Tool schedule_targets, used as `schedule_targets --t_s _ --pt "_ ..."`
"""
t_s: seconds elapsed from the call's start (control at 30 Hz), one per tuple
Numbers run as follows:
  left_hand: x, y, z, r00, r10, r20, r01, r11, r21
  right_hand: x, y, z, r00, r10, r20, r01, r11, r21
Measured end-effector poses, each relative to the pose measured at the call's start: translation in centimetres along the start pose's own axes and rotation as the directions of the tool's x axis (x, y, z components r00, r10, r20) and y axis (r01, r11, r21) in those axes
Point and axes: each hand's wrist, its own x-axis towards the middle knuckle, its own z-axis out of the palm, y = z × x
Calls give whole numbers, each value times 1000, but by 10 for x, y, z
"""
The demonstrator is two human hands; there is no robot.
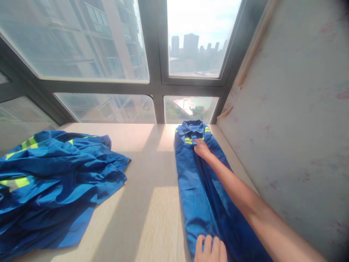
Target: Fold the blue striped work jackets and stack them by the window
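A long, narrow folded set of blue work clothes [191, 193] lies on the pale wooden surface, its collar toward the window. Yellow-and-grey reflective strips show near the collar and shoulders. My right hand [201, 148] reaches across to just below the collar, its fingers closed on the cloth at the front. Close to the bottom edge of the view, my left hand [210, 249] has bent fingers on the lower part of the same clothes; its thumb and palm are out of sight. Whether this is one coverall or a jacket with trousers, I cannot tell.
A second blue work garment [68, 174] with reflective strips lies crumpled at the left. Along the back of the wooden surface [147, 174] runs a grey-framed window [156, 47]. A stained wall [294, 109] rises close on the right.
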Motion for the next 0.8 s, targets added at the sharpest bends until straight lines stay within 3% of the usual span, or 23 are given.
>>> schedule_targets --t_s 0.07,0.17,0.23,0.4,0.53,0.67,0.8 --pt "3 -8 -7 998 33 -50 -33 999 11 -15 -5 7 998 -65 -13 65 998 -9" --pt "6 -22 -25 995 89 -41 -92 994 -58 -42 -12 24 974 -228 10 229 971 -67" --pt "4 -29 -34 993 116 -24 -118 990 -84 -57 -13 39 960 -276 49 280 948 -152" --pt "-3 -38 -46 981 185 66 -182 982 -51 -74 -7 66 979 -176 107 200 939 -281" --pt "1 -51 -66 935 288 209 -283 958 -53 -72 -10 71 981 -168 99 190 938 -289" --pt "5 -72 -94 862 338 378 -348 936 -43 -71 -29 83 980 -181 85 197 942 -272" --pt "4 -83 -113 837 294 463 -335 942 7 -64 -55 100 967 -238 90 252 944 -211"
